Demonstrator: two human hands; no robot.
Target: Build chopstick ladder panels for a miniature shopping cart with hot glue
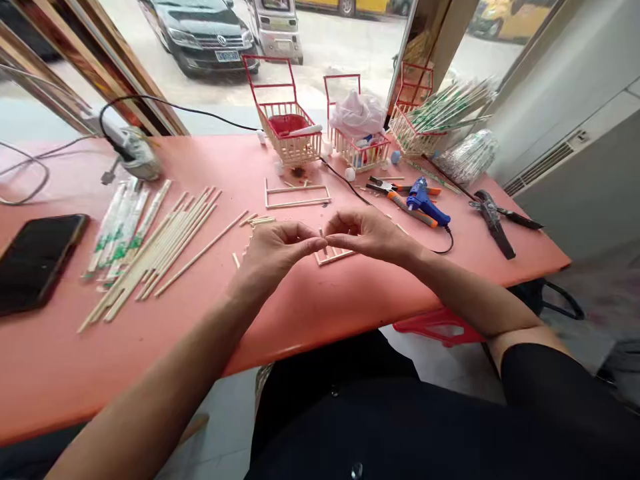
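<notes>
My left hand (273,253) and my right hand (375,233) meet above the table, thumbs and fingertips pinched together. Whatever lies between the fingertips is too small to make out. Just under my right hand is a small frame of short wooden sticks (333,258), partly covered by the fingers. Beyond the hands lies a three-sided stick frame (297,205). Short cut sticks (263,221) lie behind my left hand, and a few more are partly hidden beside it.
Long sticks (173,243), wrapped chopsticks (120,227) and a phone (40,260) lie left on the pink table (210,347). Small stick carts (295,143) stand at the back. Right are pliers (400,200), a blue glue gun (425,203) with its cord, and a black-handled tool (493,223).
</notes>
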